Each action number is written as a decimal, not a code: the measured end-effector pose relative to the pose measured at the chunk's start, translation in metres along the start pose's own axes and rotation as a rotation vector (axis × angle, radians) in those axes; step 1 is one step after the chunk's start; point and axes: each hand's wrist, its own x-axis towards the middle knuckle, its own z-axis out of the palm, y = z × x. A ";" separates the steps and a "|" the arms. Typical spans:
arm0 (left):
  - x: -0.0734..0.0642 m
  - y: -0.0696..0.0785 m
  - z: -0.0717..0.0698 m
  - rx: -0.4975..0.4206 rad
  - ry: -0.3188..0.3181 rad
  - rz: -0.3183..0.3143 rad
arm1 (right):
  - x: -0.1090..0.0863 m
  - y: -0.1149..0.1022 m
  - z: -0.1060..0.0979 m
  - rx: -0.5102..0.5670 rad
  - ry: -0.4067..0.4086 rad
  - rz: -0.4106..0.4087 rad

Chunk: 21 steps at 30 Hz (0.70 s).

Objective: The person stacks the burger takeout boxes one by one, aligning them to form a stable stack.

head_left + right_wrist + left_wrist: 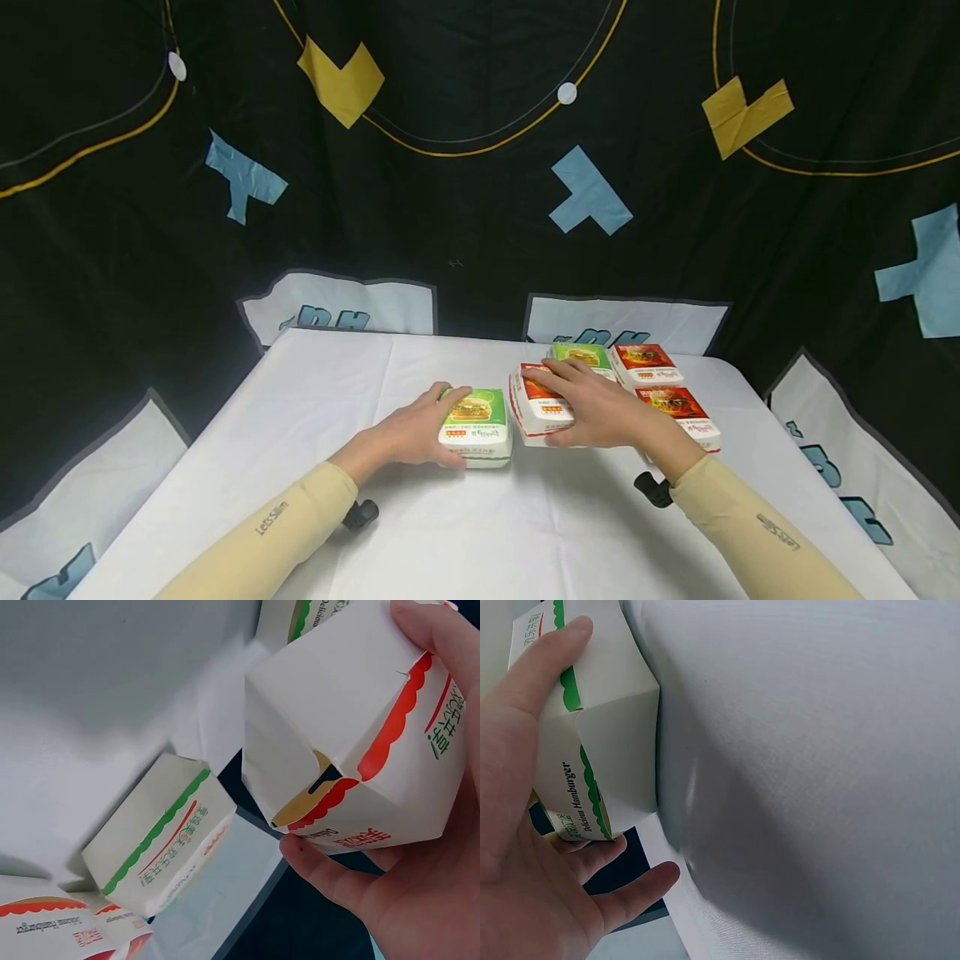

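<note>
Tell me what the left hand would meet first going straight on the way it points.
Likely the red box in the right hand, met by the green box the left hand holds, though their heights are hard to compare.

Red-trimmed box [337,720] — in right grip [420,900]

One box [476,429] is left (four others [677,404] right).

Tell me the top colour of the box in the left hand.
The box top is green with a burger picture, clearest in the head view.
</note>
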 end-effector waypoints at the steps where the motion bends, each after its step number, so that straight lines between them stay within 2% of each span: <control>1: 0.000 0.000 0.000 0.001 -0.001 -0.002 | 0.001 0.000 0.000 -0.004 0.005 -0.008; 21: 0.001 0.001 -0.001 0.014 -0.015 -0.008 | 0.025 -0.020 -0.001 -0.041 0.028 -0.071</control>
